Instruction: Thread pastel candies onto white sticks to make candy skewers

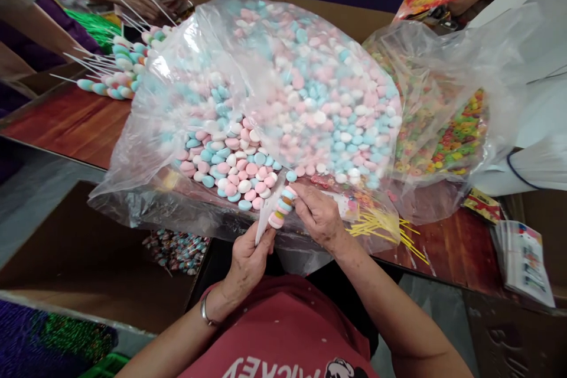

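Observation:
My left hand [248,257] is closed on a narrow, flat white piece [267,210] that looks like a plastic sleeve; it points up and away from me. Close beside it, my right hand [319,214] pinches the upper end of a short candy skewer [282,208], a stack of pink, blue, white, yellow-green and brown pieces. Whatever runs through the stack is hidden. Just past my right fingertips lies a loose blue candy [291,176]. Beyond both hands, a large clear plastic bag [128,147] lies open towards me, with pink, blue and white candies [241,168] spilling at its mouth.
Another clear bag [443,136] holds colourful ring-shaped pieces. Yellow sticks [376,225] lie at the front right, and printed packets [527,260] at the table's right end. Finished-looking candy skewers [119,68] are piled left. A cardboard box [101,260] stands below. Other people work across the table.

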### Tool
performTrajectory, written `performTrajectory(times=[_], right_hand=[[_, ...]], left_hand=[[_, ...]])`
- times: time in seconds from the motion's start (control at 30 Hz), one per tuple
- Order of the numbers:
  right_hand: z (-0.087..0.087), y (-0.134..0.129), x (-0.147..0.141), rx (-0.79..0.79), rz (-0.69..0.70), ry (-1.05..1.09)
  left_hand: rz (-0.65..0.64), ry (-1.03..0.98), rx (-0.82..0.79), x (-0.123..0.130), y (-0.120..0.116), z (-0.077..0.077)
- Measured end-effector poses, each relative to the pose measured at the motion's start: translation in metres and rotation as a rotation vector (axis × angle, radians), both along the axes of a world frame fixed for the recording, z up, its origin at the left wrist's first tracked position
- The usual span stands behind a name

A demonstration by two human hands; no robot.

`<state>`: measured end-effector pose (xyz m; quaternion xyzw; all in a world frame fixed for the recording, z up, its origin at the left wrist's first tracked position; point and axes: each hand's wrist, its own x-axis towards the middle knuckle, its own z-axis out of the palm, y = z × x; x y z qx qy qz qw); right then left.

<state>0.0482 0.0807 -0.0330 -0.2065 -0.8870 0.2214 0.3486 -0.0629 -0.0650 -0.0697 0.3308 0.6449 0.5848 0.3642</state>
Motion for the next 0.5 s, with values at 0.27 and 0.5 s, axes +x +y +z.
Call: performTrajectory(times=[0.27, 0.5], right_hand=[[0.0045, 0.0088, 0.0047, 0.187, 0.111, -0.011], [-0.0028, 0.0088, 0.007, 0.204, 0.155, -0.087]], left_hand=[[0.02, 0.003, 0.0, 0.0006, -0.0006, -0.0005], [0.057, -0.061, -0.008, 0.0018, -0.0004, -0.0087]])
